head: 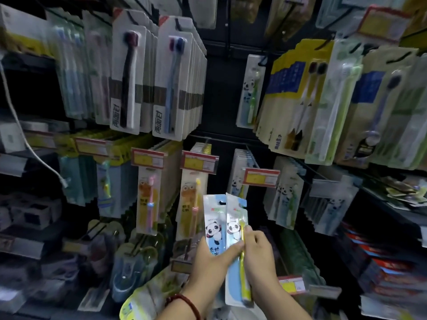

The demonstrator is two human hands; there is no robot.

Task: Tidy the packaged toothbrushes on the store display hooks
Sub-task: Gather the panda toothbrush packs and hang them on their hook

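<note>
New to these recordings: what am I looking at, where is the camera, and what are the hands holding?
No machine here: a person works bare-handed, filmed by one wide-angle camera on their head, looking forward and down. Ahead hang packaged toothbrushes on store hooks, with yellow price tags. The left hand holds the left panda pack; the right hand pinches the right panda pack, with a yellow brush. Neither pack is on a hook.

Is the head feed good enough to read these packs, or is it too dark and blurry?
Head view: dim, corners darkest; edges smeared and bowed by the wide lens; price tags unreadable; clearest mid-frame, where left hand and right hand grip the panda packs.
</note>
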